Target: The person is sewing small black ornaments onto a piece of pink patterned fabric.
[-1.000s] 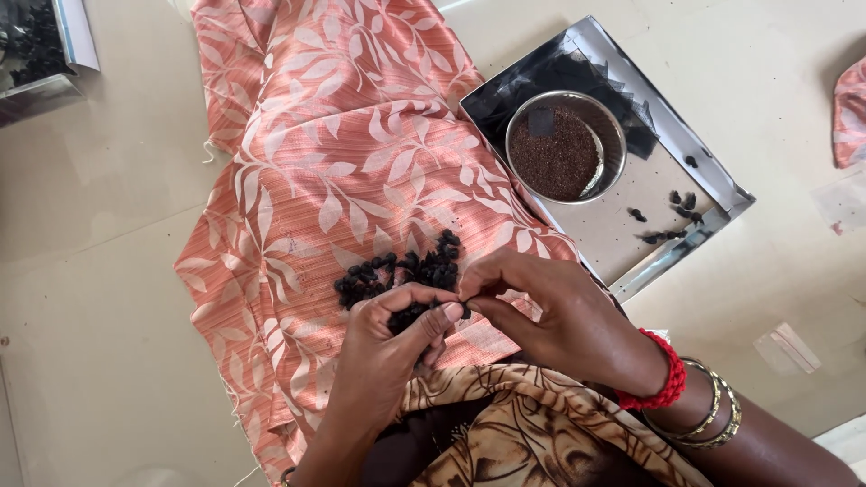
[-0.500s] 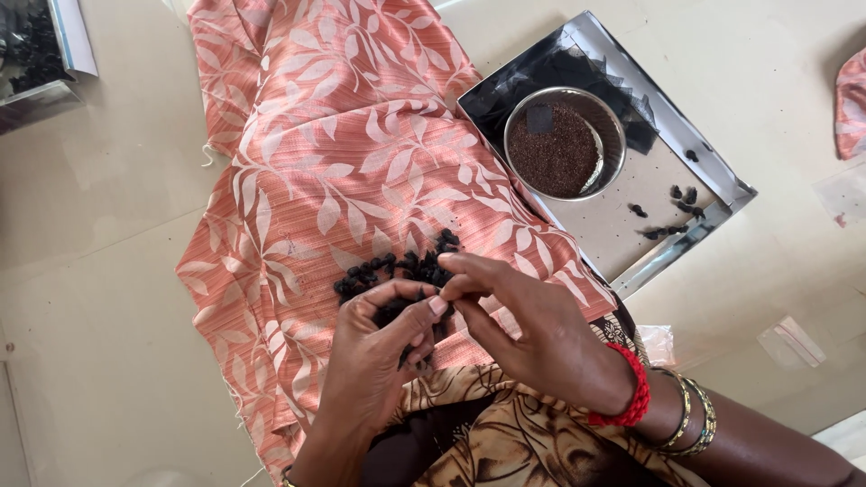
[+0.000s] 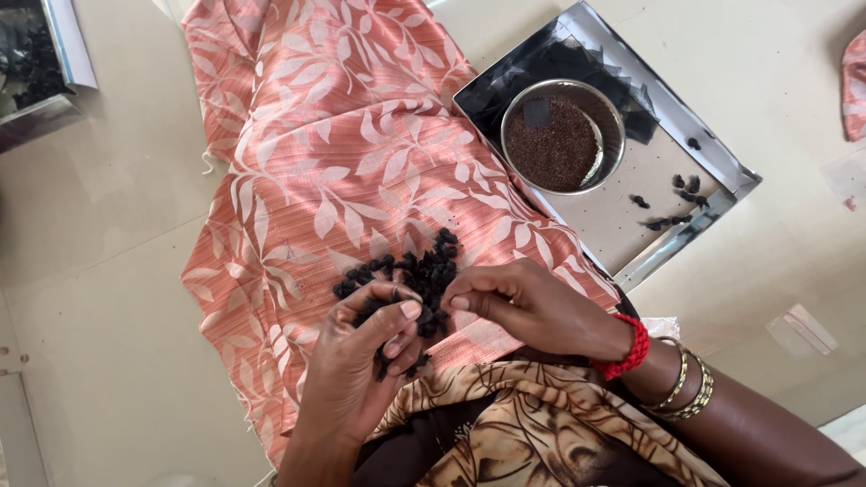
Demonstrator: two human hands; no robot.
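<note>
Black dried bits [image 3: 410,275] heaped on salmon leaf-print cloth [image 3: 343,162], directly under and just beyond both hands. Left hand [image 3: 365,361] curled, thumb and forefinger pinched on one dark piece at the near edge of the heap; more pieces showing under the palm. Right hand [image 3: 523,307] beside it, fingertips [image 3: 460,302] bunched and touching the heap from the right, almost meeting the left thumb; whether anything is pinched between them cannot be told. Red thread band [image 3: 627,347] and gold bangles [image 3: 686,392] on the right wrist. Beyond the right hand, to its far right: shiny steel tray [image 3: 631,234] lying on the pale floor [image 3: 108,271], one edge touching the cloth. Round steel bowl [image 3: 564,135] standing in the tray, filled with fine dark brown grains. Few loose black pieces [image 3: 672,203] scattered on the bare tray floor, apart from the bowl. Brown patterned fabric [image 3: 505,424] bunched near the body, below both hands. Far left of the left hand, at frame corner: second metal container [image 3: 36,81] with dark contents, well apart from the cloth.
</note>
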